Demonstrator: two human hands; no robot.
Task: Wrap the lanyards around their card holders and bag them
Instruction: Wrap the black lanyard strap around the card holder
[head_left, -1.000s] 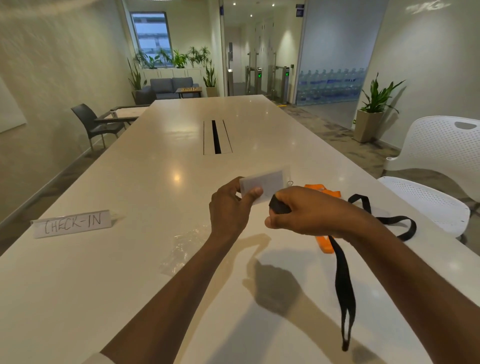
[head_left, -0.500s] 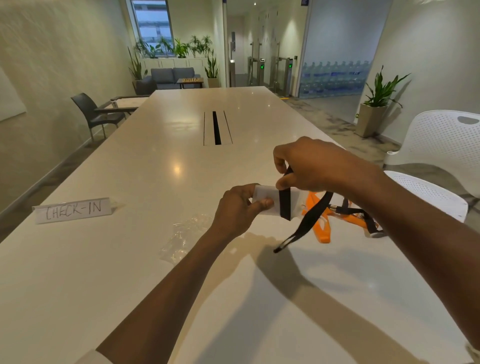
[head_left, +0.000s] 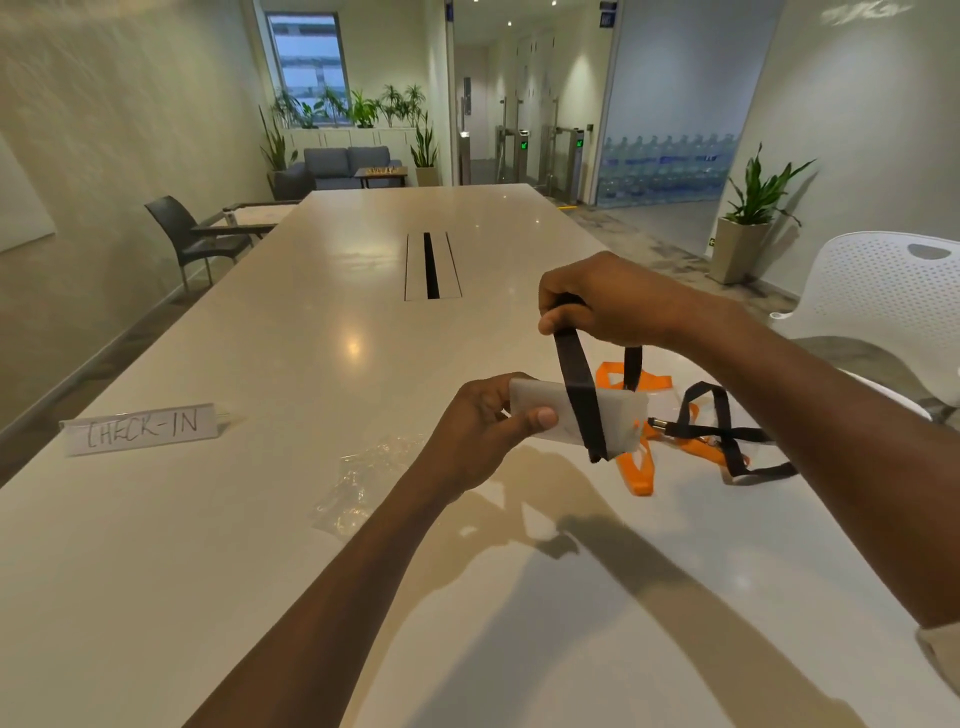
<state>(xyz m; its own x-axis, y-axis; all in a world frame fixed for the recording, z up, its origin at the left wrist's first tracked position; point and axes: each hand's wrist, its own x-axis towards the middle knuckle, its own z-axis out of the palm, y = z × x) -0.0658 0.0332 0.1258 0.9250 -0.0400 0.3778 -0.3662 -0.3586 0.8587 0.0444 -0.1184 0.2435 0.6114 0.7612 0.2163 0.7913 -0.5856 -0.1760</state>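
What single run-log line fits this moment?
left hand: holds card holder | right hand: pulls black lanyard around it | plastic bags: untouched

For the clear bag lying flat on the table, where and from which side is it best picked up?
Probably at the clear bag's crumpled far end, pinched from above: it lies flat on the table, left of the left hand, and only the raised wrinkles offer purchase.

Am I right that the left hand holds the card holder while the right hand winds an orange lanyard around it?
Not quite: the head view shows the lanyard being wound is black, not orange. The left hand holds the card holder and the right hand pulls the strap up. The orange lanyard lies on the table.
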